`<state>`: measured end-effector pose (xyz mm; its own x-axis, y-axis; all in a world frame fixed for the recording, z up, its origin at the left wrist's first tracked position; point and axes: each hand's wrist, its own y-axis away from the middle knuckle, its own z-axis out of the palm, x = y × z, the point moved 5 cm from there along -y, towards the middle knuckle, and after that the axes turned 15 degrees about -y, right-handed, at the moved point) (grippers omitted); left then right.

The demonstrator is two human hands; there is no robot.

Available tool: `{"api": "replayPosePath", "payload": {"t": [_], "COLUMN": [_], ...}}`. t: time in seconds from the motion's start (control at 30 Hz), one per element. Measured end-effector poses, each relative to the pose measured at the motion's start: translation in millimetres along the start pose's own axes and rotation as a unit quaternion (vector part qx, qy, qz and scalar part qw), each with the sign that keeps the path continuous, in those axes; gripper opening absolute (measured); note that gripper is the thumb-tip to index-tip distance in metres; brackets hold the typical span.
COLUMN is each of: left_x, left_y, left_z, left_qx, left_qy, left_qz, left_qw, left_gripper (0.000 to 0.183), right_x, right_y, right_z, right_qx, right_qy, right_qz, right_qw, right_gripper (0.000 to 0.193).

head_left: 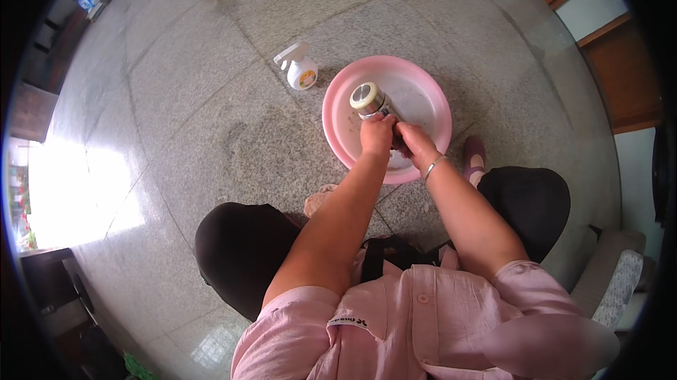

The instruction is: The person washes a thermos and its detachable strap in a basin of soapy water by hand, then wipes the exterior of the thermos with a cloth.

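Observation:
A steel thermos flask with a pale-rimmed round lid lies tilted over a pink basin, its lid toward the far left. My left hand is closed round the flask's near side below the lid. Closed just to the right and slightly lower, my right hand grips the lower part of the flask, its fingertips partly hidden. A dark patch shows between the two hands, too small to make out. The basin floor looks whitish, with small specks.
A white spray bottle stands on the stone-tiled floor left of the basin. My knees flank my arms, and a purple shoe is right of the basin. A grey padded seat stands at the right; wooden furniture lines the far right.

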<state>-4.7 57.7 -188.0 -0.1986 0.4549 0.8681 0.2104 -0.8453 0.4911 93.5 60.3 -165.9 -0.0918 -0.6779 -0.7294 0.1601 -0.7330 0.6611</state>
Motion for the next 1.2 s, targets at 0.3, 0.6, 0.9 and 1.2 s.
{"api": "replayPosePath", "payload": {"t": [0.3, 0.6, 0.9, 1.2], "left_x": [27, 66, 146, 143], "left_y": [12, 34, 60, 52], "left_z": [-6, 2, 10, 20], "left_qx": [0.0, -0.039, -0.124, -0.179], "left_qy": [0.072, 0.082, 0.231, 0.164], "left_qz": [0.018, 0.038, 0.052, -0.007], "left_qw": [0.997, 0.995, 0.964, 0.97], "left_gripper": [0.012, 0.012, 0.026, 0.031], "right_x": [-6, -63, -150, -159], "right_y": [32, 39, 72, 84], "right_z": [1, 17, 53, 50], "right_qx": [-0.034, -0.085, -0.093, -0.141], "right_qy": [0.044, -0.003, -0.004, -0.011], "right_qz": [0.002, -0.068, -0.182, -0.246], "right_qw": [0.998, 0.994, 0.979, 0.959], "right_gripper": [0.027, 0.01, 0.014, 0.015]}}
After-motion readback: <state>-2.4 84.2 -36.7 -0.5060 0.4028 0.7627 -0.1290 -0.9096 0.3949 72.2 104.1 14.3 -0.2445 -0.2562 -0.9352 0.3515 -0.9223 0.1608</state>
